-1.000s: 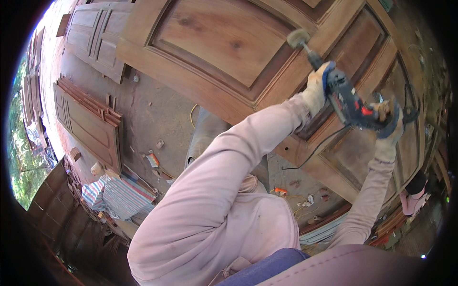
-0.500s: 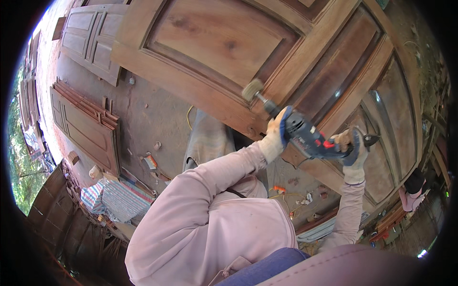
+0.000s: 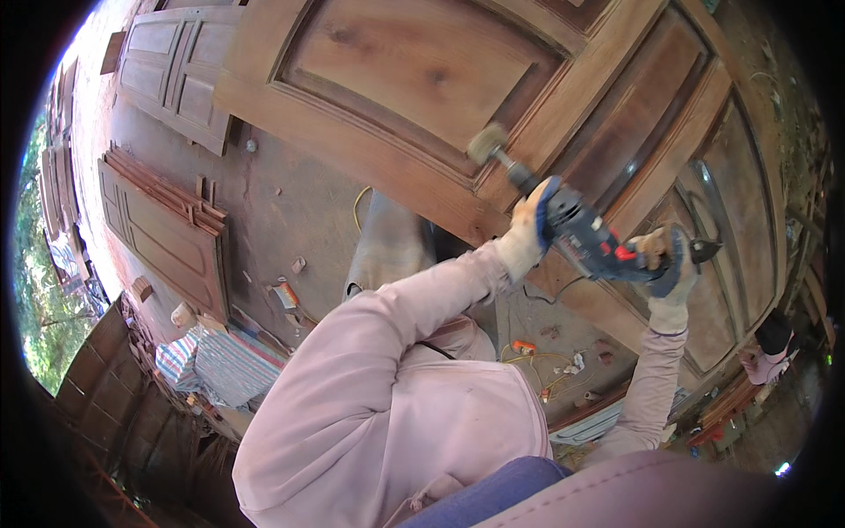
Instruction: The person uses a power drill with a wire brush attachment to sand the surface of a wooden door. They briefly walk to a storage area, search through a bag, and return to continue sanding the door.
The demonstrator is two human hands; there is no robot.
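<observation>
Both my hands wear pale gloves with blue on them. My left hand (image 3: 532, 231) wraps round the front of a dark blue power drill (image 3: 583, 239). The rear handle of the drill is in my right hand (image 3: 673, 273), fingers closed. A round, slightly blurred sanding wheel (image 3: 488, 143) sits on the drill's shaft. It is over the grooved moulding near the lower corner of a large panel in a brown wooden door (image 3: 352, 158). Whether the wheel presses on the wood I cannot tell. The door slants across the upper part of the view.
More panelled doors lean or lie at the left, including a stack (image 3: 167, 233). A striped sheet (image 3: 233, 365) covers something below them. Yellow cord with an orange connector (image 3: 524, 347) lies on the floor below the drill. At the far right edge a person's arm (image 3: 767, 361) shows.
The drill, with both hands on it, has moved right and a little up along the panel's moulding. The whole view has also shifted slightly. My grip looks the same.
</observation>
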